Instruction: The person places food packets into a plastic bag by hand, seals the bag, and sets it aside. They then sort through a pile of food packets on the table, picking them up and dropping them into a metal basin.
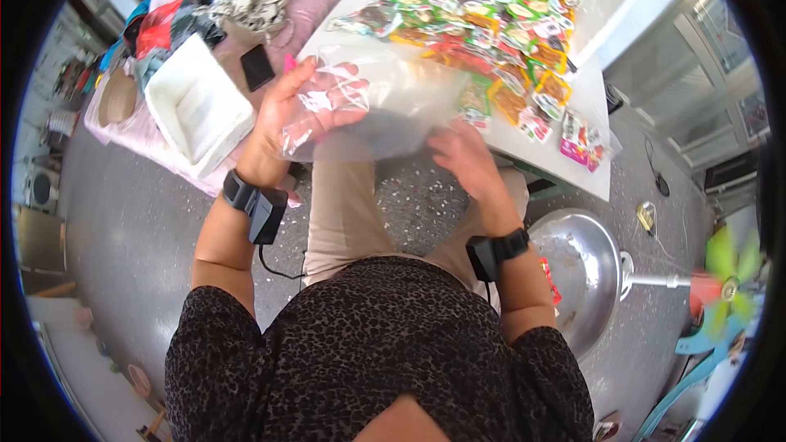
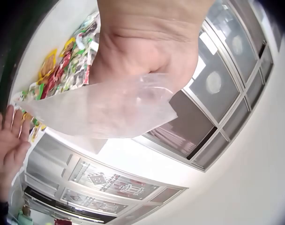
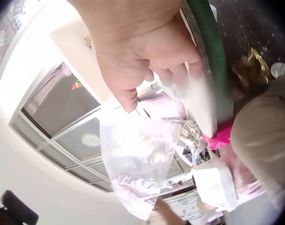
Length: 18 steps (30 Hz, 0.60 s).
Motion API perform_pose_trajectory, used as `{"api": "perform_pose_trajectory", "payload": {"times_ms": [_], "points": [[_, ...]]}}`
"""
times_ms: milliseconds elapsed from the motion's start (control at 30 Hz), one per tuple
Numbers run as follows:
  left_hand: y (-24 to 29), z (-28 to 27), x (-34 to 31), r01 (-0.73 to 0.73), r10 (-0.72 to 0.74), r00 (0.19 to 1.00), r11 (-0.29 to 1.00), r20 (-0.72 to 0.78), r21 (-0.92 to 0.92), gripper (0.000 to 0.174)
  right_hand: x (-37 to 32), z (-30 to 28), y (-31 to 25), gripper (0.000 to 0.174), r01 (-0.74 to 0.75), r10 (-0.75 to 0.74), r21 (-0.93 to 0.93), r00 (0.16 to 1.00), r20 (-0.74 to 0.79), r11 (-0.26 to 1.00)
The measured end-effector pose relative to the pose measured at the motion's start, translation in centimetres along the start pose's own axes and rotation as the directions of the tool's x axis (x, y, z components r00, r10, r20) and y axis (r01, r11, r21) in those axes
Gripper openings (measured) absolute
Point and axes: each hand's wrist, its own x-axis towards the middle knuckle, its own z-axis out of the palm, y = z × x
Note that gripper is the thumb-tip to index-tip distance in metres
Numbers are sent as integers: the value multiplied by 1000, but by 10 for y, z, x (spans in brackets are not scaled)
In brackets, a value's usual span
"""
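A clear plastic bag [image 1: 393, 106] stretches sideways above the person's lap. The left hand [image 1: 323, 102] grips its crumpled end, with plastic lying over the palm and fingers. Beside the bag's other end is the right hand [image 1: 467, 160], fingers spread and apparently holding nothing. The left wrist view shows the bag [image 2: 109, 108] hanging below the left hand [image 2: 142, 56], whose fingertips are hidden, and the right hand [image 2: 10, 145] with its palm showing. In the right wrist view, the bag [image 3: 138, 159] is close to the thumb of the right hand [image 3: 147, 56]; whether they touch is unclear.
Many small colourful packets [image 1: 491, 16] cover the white table [image 1: 585, 172]. A white foam box [image 1: 201, 106] and a phone [image 1: 257, 68] lie on the pink-covered surface at left. A metal basin [image 1: 577, 278] and a fan [image 1: 729, 288] are at right.
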Motion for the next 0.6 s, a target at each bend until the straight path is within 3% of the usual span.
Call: {"api": "perform_pose_trajectory", "payload": {"times_ms": [67, 167, 200, 333, 433, 467, 567, 600], "points": [[-18, 6, 6, 32, -26, 996, 997, 84, -65, 23, 3, 3, -2, 27, -36, -37, 266, 963, 266, 963], [-29, -6, 11, 21, -18, 999, 997, 45, -70, 19, -6, 0, -5, 16, 19, -48, 180, 986, 158, 984], [-27, -15, 11, 37, -37, 999, 998, -2, -50, 14, -8, 0, -6, 7, 32, -42, 200, 998, 48, 979], [-33, -59, 18, -28, 106, 978, 921, -180, 389, 16, -16, -6, -9, 5, 64, -61, 76, 997, -35, 995], [-44, -62, 18, -63, 533, 801, 526, -271, 848, 15, -17, -2, -1, 6, 26, -25, 15, 995, -95, 1000], [-50, -56, 14, -51, 630, 729, 440, -268, 897, 12, -15, -3, 3, 7, 23, -24, -12, 994, -103, 1000], [-78, -50, 10, -292, 666, 727, 85, 164, 953, 9, -16, 8, 1, 6, 51, -76, -162, 985, -153, 986], [-89, -41, 9, -307, 612, 766, 80, 197, 948, 10, -16, 13, 0, 6, 65, -104, -223, 980, -168, 973]]}}
